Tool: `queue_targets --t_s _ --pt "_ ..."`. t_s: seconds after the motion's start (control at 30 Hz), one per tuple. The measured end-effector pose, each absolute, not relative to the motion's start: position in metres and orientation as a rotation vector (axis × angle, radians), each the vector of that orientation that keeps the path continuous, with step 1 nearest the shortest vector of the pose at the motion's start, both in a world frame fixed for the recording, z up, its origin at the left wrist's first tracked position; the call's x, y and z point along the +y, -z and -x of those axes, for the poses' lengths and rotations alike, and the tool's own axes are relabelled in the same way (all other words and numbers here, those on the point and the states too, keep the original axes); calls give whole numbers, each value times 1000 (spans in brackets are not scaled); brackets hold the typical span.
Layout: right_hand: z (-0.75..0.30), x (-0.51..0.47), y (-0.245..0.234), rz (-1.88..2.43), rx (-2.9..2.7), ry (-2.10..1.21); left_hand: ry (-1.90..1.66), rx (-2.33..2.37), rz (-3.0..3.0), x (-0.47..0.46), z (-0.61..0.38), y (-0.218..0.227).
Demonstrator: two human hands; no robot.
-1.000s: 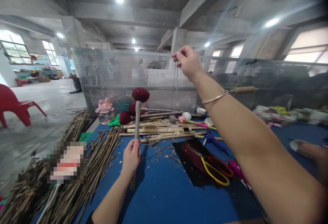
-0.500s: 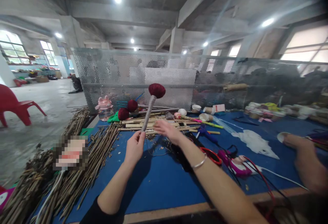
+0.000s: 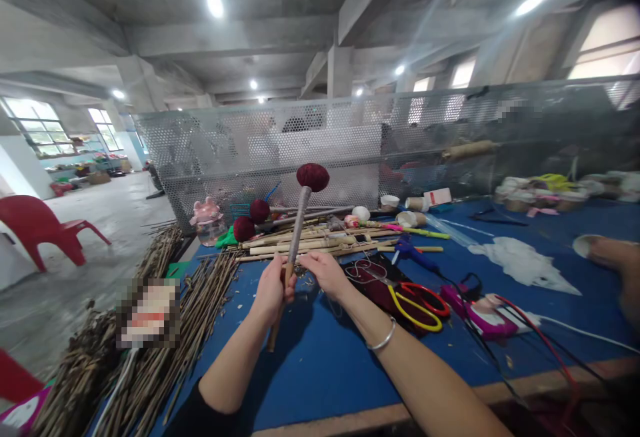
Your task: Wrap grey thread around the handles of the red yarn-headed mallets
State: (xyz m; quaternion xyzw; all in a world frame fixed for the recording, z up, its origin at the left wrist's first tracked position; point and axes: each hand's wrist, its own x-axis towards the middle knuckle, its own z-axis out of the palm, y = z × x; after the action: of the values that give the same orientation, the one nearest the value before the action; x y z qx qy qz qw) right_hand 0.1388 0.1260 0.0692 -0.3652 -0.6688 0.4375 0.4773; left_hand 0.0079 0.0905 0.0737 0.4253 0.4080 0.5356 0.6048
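My left hand (image 3: 273,290) is closed round the shaft of a mallet (image 3: 300,220) with a rounded dark red head (image 3: 313,177). Grey wrapping covers the shaft's upper part. Bare brown wood shows below my fingers, and the mallet leans slightly right. Close beside the shaft, my right hand (image 3: 324,273) has its fingers pinched together just above my left fingers. What lies in that pinch is too small to make out. To the right, scissors (image 3: 417,307) with yellow and red handles lie on dark cloth (image 3: 373,284) with loose grey thread (image 3: 367,269).
Bundled thin twigs (image 3: 165,330) cover the blue table's (image 3: 320,370) left side. Behind my hands lie two dark red balls (image 3: 259,210), wooden sticks (image 3: 295,248) and a blue glue gun (image 3: 414,258). Another person's hand (image 3: 607,250) is at the right. A perforated metal screen (image 3: 210,150) stands behind.
My right hand has moved in to the shaft, its fingers going from spread to pinched. The mallet's bare lower end now shows below my left hand. The scissors have come into fuller view.
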Motion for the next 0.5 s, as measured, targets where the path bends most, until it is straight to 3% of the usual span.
queue_targets --t_s 0.5 --pt "-142 116 -55 957 -1733 -934 -1333 901 -840 77 -15 -55"
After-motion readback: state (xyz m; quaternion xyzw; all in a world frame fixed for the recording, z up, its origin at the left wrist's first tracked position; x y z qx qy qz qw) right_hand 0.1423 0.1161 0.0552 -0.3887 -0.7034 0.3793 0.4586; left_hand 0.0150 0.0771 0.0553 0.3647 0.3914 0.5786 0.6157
